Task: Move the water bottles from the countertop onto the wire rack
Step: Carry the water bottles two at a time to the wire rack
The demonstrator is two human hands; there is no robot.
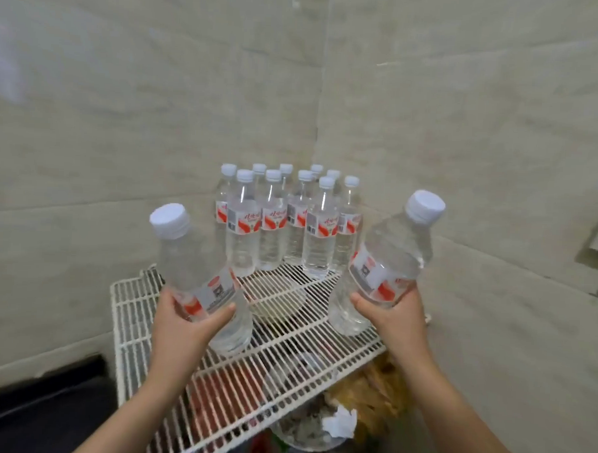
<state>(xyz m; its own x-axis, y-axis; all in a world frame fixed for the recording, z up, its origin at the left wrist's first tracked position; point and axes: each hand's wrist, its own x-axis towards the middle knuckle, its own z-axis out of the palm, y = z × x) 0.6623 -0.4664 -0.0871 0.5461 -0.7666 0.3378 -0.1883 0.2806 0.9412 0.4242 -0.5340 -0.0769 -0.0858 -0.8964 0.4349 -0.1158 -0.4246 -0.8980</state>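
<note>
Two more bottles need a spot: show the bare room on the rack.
Free: the near half of the wire rack, between the left hand and the right hand, and its left edge strip. Crowded: the back corner, packed with standing bottles.

Home storage corner, likely off a kitchen or pantry. Two beige stone-look tiled walls meet in a corner right behind the white wire rack. Small water bottles, white caps and red labels, stand packed at the rack's back end. Seen through the rack's top shelf: a pale bowl, a reddish packet, yellow-brown stuff and crumpled white paper, all blurred household clutter. A dark counter-like surface sits low, left of the rack.
</note>
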